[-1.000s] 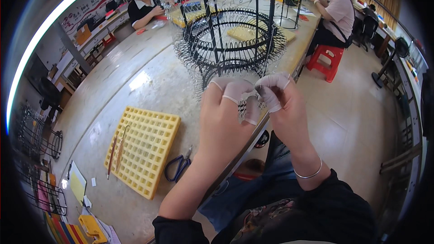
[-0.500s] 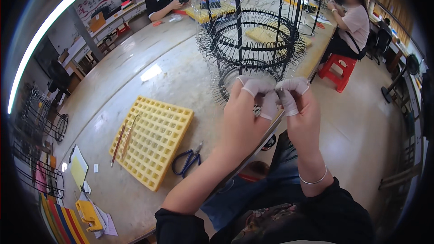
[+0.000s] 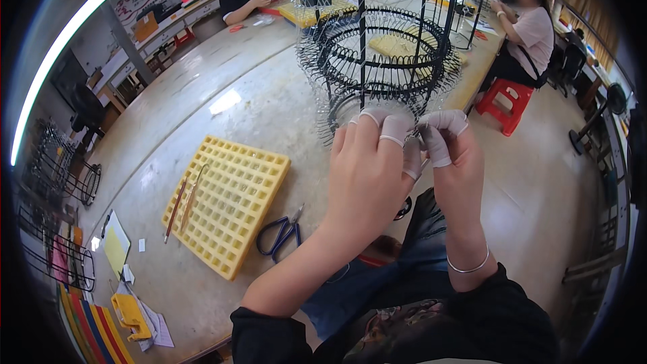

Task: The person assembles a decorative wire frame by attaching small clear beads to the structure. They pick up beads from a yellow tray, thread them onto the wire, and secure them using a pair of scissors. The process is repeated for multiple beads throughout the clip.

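White cloth covers sit on the fingertips of both my hands. The fingers of my left hand (image 3: 369, 178) are bent and pressed together, its back turned up. Close beside it, my right hand (image 3: 453, 155) pinches thumb against forefinger. Whatever they hold is too small or hidden to make out. Just beyond them stands a black wire rack (image 3: 362, 47) with rings of hooks, hung with thin silvery chains (image 3: 306, 61). A yellow grid tray (image 3: 229, 205) with many square pockets lies to the left, and blue-handled pliers (image 3: 280, 236) rest beside it.
Two thin tools, a brown stick (image 3: 176, 210) and a curved one (image 3: 195, 197), lie on the tray. A clipboard (image 3: 117, 246) and a yellow plastic device (image 3: 131, 317) are at lower left. Two people sit at the far side, one on a red stool (image 3: 504, 106).
My left hand has rolled over so its back shows more, and the small patterned piece below its fingers is out of sight. My right hand has shifted slightly right. The view tilted a little.
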The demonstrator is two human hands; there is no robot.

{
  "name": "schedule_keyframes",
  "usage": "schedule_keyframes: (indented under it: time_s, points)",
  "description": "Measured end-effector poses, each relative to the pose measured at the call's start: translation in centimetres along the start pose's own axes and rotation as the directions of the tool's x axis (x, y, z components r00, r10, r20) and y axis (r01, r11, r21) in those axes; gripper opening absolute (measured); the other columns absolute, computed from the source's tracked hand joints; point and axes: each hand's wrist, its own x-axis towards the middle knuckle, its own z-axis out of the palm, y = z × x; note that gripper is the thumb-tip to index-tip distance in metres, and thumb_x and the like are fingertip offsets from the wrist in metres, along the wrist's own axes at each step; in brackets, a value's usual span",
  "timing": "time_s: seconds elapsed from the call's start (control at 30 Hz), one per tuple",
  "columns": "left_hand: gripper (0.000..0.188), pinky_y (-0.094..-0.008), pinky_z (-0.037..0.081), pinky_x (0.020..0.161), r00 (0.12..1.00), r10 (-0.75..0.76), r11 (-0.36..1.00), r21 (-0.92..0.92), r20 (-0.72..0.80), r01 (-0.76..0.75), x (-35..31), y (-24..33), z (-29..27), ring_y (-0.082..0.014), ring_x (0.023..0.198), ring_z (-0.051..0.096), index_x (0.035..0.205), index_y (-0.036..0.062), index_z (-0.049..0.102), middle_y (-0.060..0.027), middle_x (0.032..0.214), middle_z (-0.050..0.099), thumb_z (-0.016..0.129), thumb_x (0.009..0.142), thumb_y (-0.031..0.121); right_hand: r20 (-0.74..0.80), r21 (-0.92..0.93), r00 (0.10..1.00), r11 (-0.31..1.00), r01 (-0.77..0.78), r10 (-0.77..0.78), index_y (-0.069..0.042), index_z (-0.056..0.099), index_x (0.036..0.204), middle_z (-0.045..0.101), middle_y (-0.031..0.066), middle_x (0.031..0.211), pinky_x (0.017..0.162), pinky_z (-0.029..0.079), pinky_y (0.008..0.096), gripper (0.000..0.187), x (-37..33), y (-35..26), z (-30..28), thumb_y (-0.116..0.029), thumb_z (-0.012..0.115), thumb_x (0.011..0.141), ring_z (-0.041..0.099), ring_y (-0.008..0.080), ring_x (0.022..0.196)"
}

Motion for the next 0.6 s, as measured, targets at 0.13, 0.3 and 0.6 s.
schedule_keyframes:
  time_s: [0.13,0.3,0.6]
  points:
    - [0.025,-0.0357,0.042,0.068,0.999,-0.034,0.999,-0.015,-0.024,0.034,0.00,0.13,0.00,-0.0262,0.078,0.054,0.095,0.0028,0.057,-0.0105,0.090,0.054,0.065,0.071,0.007,-0.003,-0.045,1.000,0.999,-0.015,0.015,0.001,0.058,0.095,0.054,0.0029,0.088,0.070,0.044,0.0226,0.008,-0.04,-0.28,0.07,-0.005,0.058,0.088,0.052,0.0083,0.075]
    - [0.022,-0.0348,0.045,0.065,0.991,0.034,0.999,0.044,-0.129,-0.028,0.25,0.10,0.09,-0.0248,0.076,0.056,0.086,0.0079,0.063,-0.0071,0.087,0.057,0.070,0.066,0.001,-0.012,-0.039,1.000,0.999,-0.011,0.010,0.001,0.058,0.095,0.054,0.0031,0.088,0.070,0.044,0.0228,0.009,-0.04,-0.18,0.11,-0.005,0.058,0.088,0.052,0.0084,0.074]
    - [0.016,-0.0285,0.046,0.066,0.994,-0.089,0.978,-0.195,-0.068,0.075,0.29,-0.37,-0.19,-0.0195,0.072,0.057,0.087,0.0058,0.064,-0.0066,0.084,0.059,0.066,0.072,0.001,-0.011,-0.042,0.998,0.998,0.055,-0.055,0.001,0.058,0.093,0.053,0.0046,0.089,0.070,0.044,0.0235,0.008,-0.10,0.17,0.32,-0.005,0.059,0.087,0.053,0.0107,0.075]
